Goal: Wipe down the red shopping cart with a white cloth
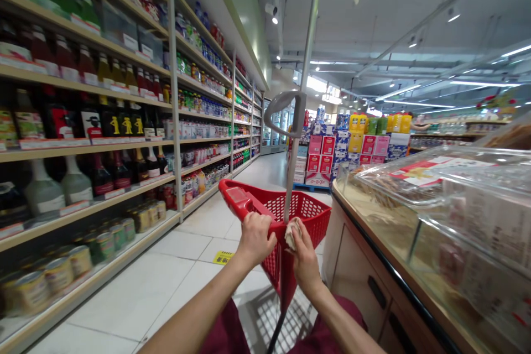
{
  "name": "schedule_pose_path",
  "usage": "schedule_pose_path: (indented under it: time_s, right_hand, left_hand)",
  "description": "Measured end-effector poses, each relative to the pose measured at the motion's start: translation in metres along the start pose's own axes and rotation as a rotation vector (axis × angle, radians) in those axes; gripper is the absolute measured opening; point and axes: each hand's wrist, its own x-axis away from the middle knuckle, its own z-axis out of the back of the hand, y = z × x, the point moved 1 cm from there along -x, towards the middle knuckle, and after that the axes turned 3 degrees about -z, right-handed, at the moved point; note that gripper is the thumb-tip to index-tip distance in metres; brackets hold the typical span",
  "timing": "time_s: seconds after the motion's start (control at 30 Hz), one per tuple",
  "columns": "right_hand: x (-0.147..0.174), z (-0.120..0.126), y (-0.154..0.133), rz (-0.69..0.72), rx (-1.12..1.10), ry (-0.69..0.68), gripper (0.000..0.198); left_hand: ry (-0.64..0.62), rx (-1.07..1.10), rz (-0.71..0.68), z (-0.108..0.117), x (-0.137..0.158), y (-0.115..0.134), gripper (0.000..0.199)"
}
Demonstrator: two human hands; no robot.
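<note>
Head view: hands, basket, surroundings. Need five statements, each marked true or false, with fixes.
1. The left hand grips the rim of a red perforated plastic basket. True.
2. The right hand holds nothing. False: the right hand holds a crumpled off-white cloth.
3. The yellow rectangular label is stuck to the basket. False: the label is on the white tiled floor.
4. A grey plastic loop handle shows higher in the picture than both hands. True.
5. Rows of glass bottles stand on the beige-edged shelving at the left of the picture. True.
</note>
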Motion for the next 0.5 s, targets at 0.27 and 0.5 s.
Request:
schedule_pose_path:
  time_s: [0.27,0.5]
  right_hand:
    - [0.042,-0.001,0.016,-0.030,0.086,-0.100,0.060]
    - [0.007,0.004,-0.003,0.012,0.041,0.004,0.060]
  left_hand:
    - [0.010,-0.005,-0.015,-0.002,0.001,0.007,0.008]
    - [-0.003,-0.024,-0.008,-0.003,0.002,0.015,0.007]
